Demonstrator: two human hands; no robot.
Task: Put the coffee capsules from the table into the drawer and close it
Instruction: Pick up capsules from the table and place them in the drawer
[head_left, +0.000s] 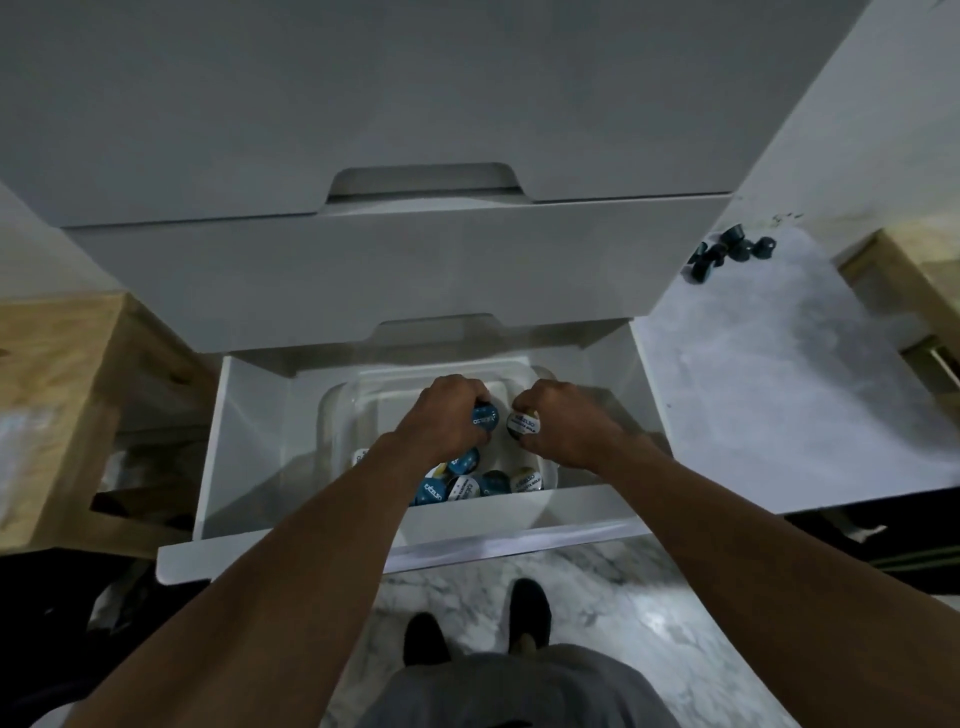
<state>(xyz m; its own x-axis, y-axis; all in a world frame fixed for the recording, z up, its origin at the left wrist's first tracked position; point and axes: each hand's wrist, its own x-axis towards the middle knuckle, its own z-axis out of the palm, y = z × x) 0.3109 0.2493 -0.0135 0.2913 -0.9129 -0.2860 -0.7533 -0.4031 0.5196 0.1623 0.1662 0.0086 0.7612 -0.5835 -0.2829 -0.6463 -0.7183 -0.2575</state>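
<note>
- Dim kitchen; the white drawer (218, 467) stands open, a clear tub (332, 415) inside.
- Lower both capsules near the pile (467, 483) before releasing (dropped ones may bounce out).
- Your left hand (441, 410) pinches 1 blue-lidded capsule (485, 417) and your right hand (566, 415) 1 white-lidded capsule (524, 423), side by side over the tub.
- Loose capsules (727, 254) wait on the marble table (779, 389).

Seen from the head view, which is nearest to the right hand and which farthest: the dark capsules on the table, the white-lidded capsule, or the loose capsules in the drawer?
1. White-lidded capsule: pinched in the right hand itself.
2. Loose capsules: just below, in the drawer.
3. Dark capsules: on the table, far right.
</note>
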